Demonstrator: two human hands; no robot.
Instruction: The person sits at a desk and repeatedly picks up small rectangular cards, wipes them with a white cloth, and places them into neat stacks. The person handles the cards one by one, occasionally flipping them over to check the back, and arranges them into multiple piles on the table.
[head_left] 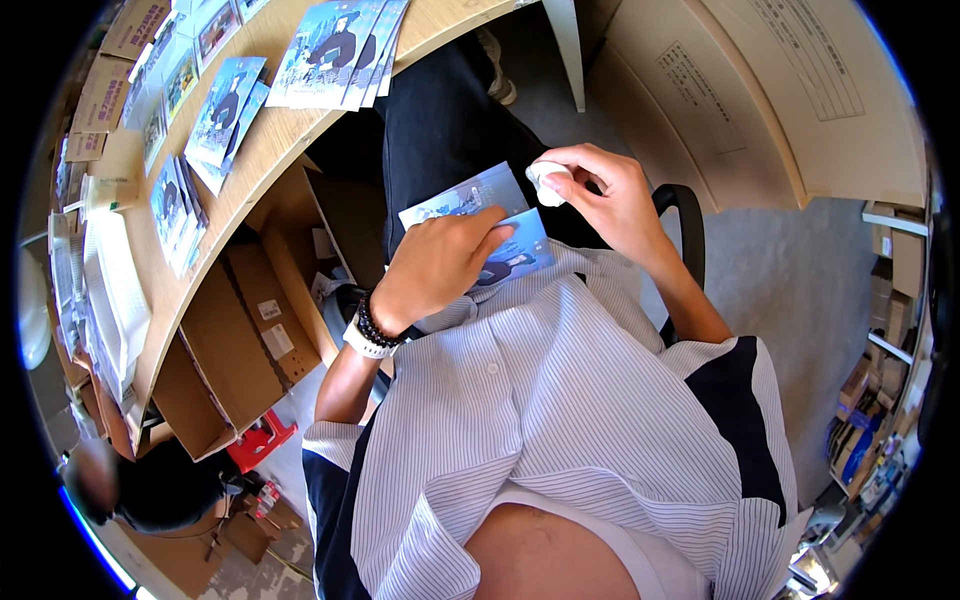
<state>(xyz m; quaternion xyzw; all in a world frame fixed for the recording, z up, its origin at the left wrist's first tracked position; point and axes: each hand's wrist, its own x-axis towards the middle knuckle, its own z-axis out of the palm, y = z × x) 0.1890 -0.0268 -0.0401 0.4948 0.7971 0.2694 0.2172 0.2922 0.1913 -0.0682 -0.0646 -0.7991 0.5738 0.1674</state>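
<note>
My left hand (440, 262) holds a few blue picture cards (478, 200) over my lap, thumb and fingers pressed on the lower card. A watch and a dark bead bracelet sit on that wrist. My right hand (605, 190) is just right of the cards, fingers closed around a small white object (547, 180) that touches the upper card's right corner. I sit in a striped shirt and dark trousers.
A curved wooden table (270, 140) at the upper left carries stacks of similar blue cards (335, 45) and paper sleeves. Open cardboard boxes (235, 350) stand under it. A large cardboard box (760, 90) lies at the upper right. Another person's head (150, 490) shows at lower left.
</note>
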